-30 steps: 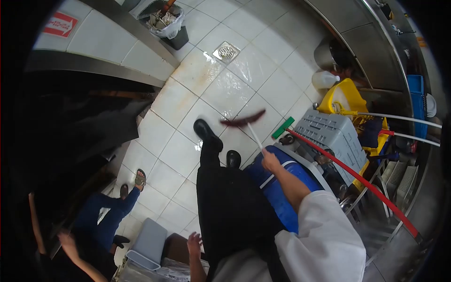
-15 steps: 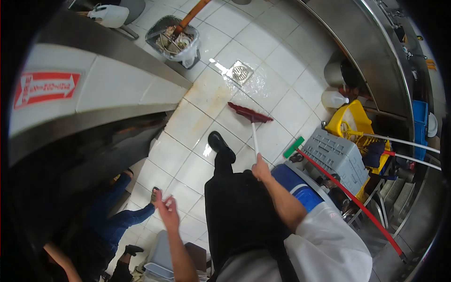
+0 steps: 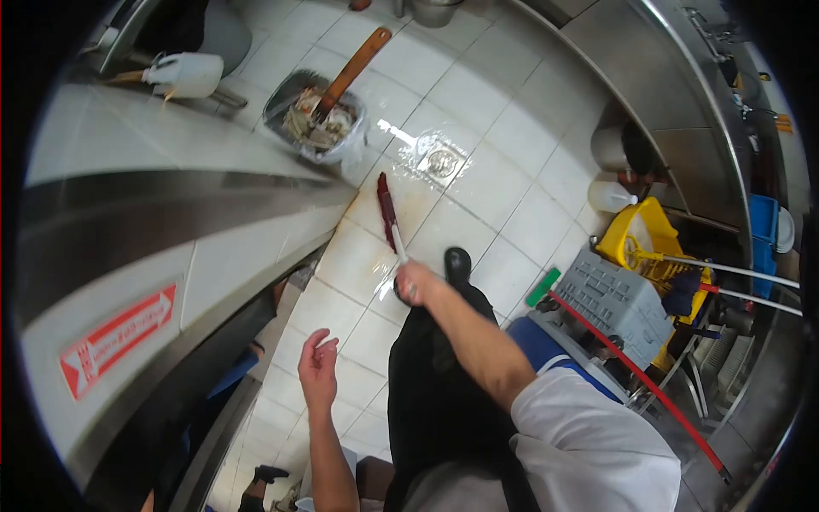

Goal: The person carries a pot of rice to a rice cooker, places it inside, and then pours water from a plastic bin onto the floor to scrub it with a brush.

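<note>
My right hand [image 3: 416, 282] grips the white handle of a floor squeegee [image 3: 387, 211] with a dark red blade. The blade stands almost edge-on on the wet white tiles, near the foot of the steel counter [image 3: 171, 213]. A floor drain [image 3: 441, 160] lies just right of the blade, with a sheen of water around it. My left hand [image 3: 318, 369] hangs free over the floor, fingers apart, holding nothing. My black shoe [image 3: 457, 264] is planted just right of my right hand.
A lined waste bin [image 3: 320, 119] with a brown handle sticking out stands beyond the blade. On the right stand a yellow mop bucket [image 3: 636, 239], a grey crate [image 3: 618, 299], a blue barrel [image 3: 537, 337] and a red-handled broom [image 3: 636, 375]. Another person's foot [image 3: 269, 472] shows at bottom left.
The squeegee blade has swung left and away, turning from crosswise to nearly lengthwise by the counter. My right hand moved left with it. My view has shifted left.
</note>
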Motion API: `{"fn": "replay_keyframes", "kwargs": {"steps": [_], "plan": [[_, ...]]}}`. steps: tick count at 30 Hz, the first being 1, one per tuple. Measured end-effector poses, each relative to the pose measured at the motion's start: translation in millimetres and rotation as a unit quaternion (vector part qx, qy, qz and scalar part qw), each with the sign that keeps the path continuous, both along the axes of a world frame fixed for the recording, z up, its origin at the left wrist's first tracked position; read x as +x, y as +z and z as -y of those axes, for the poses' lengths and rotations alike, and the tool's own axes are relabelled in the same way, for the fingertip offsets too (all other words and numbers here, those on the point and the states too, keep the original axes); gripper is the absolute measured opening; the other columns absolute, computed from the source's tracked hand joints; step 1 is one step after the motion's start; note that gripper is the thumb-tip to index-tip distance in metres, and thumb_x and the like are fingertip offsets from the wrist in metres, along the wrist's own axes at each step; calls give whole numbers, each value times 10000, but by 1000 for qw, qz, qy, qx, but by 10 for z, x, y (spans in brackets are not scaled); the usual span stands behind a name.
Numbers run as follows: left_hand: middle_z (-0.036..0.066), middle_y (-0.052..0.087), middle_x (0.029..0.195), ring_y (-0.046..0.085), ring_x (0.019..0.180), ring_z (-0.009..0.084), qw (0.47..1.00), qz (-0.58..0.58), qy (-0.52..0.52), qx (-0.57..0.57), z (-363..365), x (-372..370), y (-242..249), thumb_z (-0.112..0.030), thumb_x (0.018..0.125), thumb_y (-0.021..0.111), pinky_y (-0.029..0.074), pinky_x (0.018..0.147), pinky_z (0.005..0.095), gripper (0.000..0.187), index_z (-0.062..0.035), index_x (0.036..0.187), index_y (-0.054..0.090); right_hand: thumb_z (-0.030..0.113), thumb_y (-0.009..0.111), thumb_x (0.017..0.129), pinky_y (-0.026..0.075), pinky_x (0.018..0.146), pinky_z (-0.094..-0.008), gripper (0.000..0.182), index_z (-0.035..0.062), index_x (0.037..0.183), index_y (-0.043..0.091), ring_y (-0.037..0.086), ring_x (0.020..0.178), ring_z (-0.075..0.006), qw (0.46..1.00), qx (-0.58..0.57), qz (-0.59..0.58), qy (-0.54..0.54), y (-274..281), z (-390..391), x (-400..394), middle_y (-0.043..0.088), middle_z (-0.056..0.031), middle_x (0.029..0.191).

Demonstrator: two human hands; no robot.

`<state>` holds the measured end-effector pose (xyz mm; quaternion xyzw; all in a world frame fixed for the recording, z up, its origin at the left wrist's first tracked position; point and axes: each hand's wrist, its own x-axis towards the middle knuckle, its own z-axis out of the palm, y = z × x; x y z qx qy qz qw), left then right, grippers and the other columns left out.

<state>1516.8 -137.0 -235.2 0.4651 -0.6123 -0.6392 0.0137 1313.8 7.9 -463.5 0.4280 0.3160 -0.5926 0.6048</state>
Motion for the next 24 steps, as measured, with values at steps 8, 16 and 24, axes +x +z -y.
{"fn": "replay_keyframes", "kwargs": {"steps": [8,16,24], "plan": [[153,568,1257,639,1042,224,998,-43,-33,37,-167,-1700,-633,-55,927,543,504,845,304,421,-8,1335,450,128,494,912,261,343,-214,194,98,722,469,385,388,-82,994,0,109,11,-6,74,-1161,428,16,533],[136,571,1235,646,1005,210,997,17,73,7,96,-2779,-1022,-104,935,563,513,794,299,424,-27,1337,455,117,499,925,260,350,-244,196,133,737,445,339,383,-93,996,26,79,-17,571,202,-2228,393,36,546],[80,615,1015,663,856,179,979,149,125,66,-319,-2915,-1464,-168,924,592,520,672,280,397,-21,1279,493,130,547,897,314,385,-206,237,145,678,458,385,430,-86,996,18,76,-48,499,143,-3613,407,37,556]]}}
